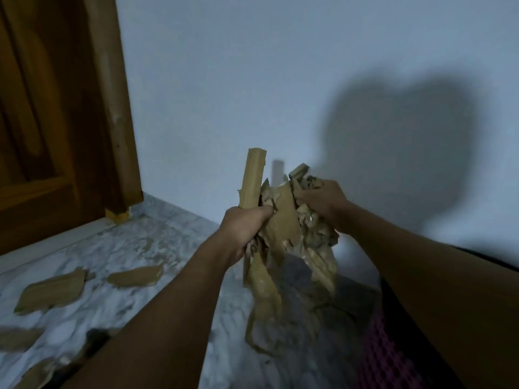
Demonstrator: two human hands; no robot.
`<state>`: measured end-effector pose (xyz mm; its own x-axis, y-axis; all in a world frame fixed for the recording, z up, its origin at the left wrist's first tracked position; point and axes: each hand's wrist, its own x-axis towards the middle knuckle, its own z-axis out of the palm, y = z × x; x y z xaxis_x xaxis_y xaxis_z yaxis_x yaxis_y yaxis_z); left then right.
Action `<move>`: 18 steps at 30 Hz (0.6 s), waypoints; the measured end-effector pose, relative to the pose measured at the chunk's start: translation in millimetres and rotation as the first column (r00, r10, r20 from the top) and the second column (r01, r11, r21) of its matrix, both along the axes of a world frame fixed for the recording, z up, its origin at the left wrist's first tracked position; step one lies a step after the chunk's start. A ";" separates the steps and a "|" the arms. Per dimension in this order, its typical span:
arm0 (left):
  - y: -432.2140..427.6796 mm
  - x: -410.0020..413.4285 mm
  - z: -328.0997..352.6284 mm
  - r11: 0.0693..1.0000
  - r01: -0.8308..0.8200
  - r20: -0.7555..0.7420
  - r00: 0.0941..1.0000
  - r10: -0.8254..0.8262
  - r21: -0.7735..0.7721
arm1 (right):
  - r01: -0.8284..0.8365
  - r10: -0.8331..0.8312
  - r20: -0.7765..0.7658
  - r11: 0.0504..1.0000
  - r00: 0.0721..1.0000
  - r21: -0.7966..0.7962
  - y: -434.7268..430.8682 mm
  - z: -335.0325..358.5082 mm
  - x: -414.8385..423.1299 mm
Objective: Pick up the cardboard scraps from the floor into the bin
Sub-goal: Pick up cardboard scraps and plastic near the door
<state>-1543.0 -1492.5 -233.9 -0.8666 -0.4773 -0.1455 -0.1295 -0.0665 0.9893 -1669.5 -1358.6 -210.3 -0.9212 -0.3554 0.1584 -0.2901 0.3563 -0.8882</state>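
Observation:
Both my hands hold one big bundle of torn brown cardboard scraps (283,220) in the air in front of the pale wall. My left hand (243,228) grips its left side, below a stiff strip that sticks upward. My right hand (323,202) grips the crumpled right side. Long ragged pieces hang down from the bundle toward the floor. More flat scraps lie on the marble floor at the left, one (52,290) large and one (136,276) smaller, with others near the lower left edge. A pink mesh bin (390,357) shows at the bottom right, partly behind my right arm.
A brown wooden door and its frame (56,122) stand at the left. The pale wall (252,80) runs across the back, with my shadow on it. The grey-white marble floor (168,234) spreads below.

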 end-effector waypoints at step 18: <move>278.1 -70.7 28.2 0.719 0.639 -0.069 0.758 -0.648 0.273 | 0.525 -0.511 -0.125 0.841 0.850 0.131 282.9 36.4 35.8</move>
